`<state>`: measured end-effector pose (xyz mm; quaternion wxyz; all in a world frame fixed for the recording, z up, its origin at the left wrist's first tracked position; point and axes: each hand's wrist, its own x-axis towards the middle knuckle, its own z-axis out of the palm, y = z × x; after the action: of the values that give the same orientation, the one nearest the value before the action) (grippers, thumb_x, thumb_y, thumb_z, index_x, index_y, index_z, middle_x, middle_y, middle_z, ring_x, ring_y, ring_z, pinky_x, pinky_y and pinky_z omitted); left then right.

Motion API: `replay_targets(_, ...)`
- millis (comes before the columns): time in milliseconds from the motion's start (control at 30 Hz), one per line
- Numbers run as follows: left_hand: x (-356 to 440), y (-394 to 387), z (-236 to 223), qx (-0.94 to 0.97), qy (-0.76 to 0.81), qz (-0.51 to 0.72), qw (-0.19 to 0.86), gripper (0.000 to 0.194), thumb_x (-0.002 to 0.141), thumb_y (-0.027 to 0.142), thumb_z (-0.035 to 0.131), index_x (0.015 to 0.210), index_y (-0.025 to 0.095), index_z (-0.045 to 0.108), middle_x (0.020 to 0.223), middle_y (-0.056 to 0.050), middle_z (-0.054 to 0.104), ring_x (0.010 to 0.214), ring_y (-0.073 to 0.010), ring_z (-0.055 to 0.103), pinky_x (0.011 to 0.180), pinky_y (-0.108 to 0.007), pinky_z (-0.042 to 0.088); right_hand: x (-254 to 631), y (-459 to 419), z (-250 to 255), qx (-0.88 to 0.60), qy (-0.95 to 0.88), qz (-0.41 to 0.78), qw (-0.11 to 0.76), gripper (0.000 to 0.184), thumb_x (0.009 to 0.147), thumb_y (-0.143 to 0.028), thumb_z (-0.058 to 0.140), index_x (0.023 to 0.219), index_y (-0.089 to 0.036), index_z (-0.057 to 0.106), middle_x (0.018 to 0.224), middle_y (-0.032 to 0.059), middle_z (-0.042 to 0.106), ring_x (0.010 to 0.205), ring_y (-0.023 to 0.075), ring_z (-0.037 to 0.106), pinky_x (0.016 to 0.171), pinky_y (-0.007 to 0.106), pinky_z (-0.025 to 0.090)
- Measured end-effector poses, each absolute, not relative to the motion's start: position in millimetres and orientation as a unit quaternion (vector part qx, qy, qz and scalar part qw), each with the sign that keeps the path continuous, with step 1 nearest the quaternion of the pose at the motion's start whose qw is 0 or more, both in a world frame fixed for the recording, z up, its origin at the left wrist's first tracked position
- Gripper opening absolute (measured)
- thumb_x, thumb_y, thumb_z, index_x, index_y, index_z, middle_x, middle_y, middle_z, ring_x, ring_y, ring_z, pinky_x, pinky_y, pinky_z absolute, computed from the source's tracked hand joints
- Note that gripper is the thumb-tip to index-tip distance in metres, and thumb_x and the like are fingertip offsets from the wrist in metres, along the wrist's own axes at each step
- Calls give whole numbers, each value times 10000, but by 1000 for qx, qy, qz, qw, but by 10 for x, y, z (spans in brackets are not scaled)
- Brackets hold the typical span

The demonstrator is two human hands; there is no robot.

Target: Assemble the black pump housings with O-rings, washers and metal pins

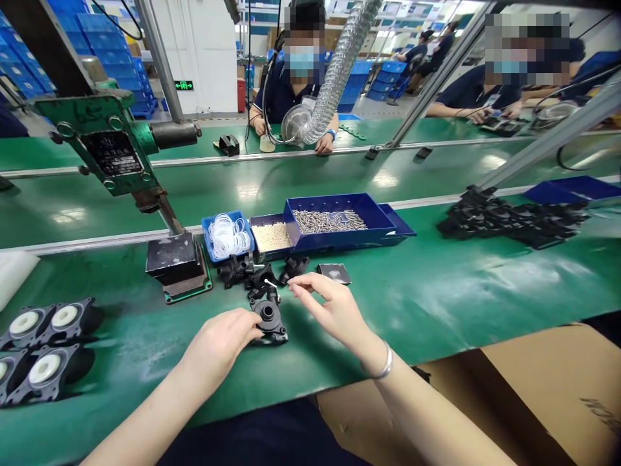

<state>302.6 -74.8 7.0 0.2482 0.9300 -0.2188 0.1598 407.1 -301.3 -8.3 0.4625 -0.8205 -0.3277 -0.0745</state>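
My left hand [224, 340] is closed on the left edge of a black plastic pump housing [268, 316], which has a round opening facing up and rests on the green bench. Just to the right of it, my right hand [332, 307] is raised with thumb and forefinger close together in a pinch; whatever is between the tips is too small to make out. Behind the housing lie more black plastic housings [235, 270], and a thin metal pin with a white tip [270, 283] sticks out near my right fingertips.
Beyond are a blue tray of white rings [228, 236], a bin of cream-coloured small parts [272, 237] and a blue bin of metal pins [330, 221]. A green press [104, 145] stands left over a black block [174, 259]. Black parts [514, 217] lie right; co-workers sit opposite.
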Motion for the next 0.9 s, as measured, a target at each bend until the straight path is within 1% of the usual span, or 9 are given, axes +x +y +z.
replay_targets(133,3029,-753,87,932,-285,163,155,176,1019,189,438,1072,163,604,941,-61,749,838,-189,722,747,-306,584,4085,-3044,-106,-818,-321,-60,473,147,982,-261,550,1000,-219,690,910,49,743,806,184,686,743,313,539)
replay_targets(233,3049,-752,147,922,-339,149,111,261,1019,142,373,1048,168,632,890,-55,744,787,-181,717,733,-305,591,4102,-3076,-78,-822,-304,-44,480,161,983,-289,546,986,-225,694,861,37,743,775,184,691,732,309,541)
replay_targets(300,3068,-743,190,920,-351,134,111,273,1019,148,373,1060,176,642,886,-52,743,779,-175,715,733,-297,593,4117,-3098,-53,-823,-294,-36,484,165,980,-300,549,979,-225,697,846,30,744,760,180,696,721,300,546)
replay_targets(433,3099,-706,235,925,-335,97,154,256,1022,170,409,1166,196,620,969,-40,758,860,-166,723,774,-278,586,4152,-3138,-34,-825,-285,-29,487,176,975,-316,556,966,-220,704,835,31,747,751,181,697,695,292,539)
replay_targets(600,3124,-655,185,918,-337,103,184,230,1021,189,444,1197,191,593,1006,-46,762,901,-171,726,809,-283,577,4194,-3179,-62,-823,-281,-16,493,180,983,-314,552,972,-214,702,789,17,727,726,168,680,686,278,516)
replay_targets(733,3144,-628,131,913,-331,115,209,172,995,211,528,1149,176,597,959,-46,756,872,-165,723,792,-270,564,4222,-3207,-87,-821,-272,-14,502,182,981,-325,561,974,-208,700,784,20,719,734,173,675,703,285,513)
replay_targets(900,3177,-645,69,909,-353,135,177,155,992,183,533,1133,183,598,862,-22,744,758,-156,701,715,-280,532,4257,-3220,-117,-823,-260,-2,505,200,975,-348,568,979,-204,706,798,25,728,730,176,687,691,288,528)
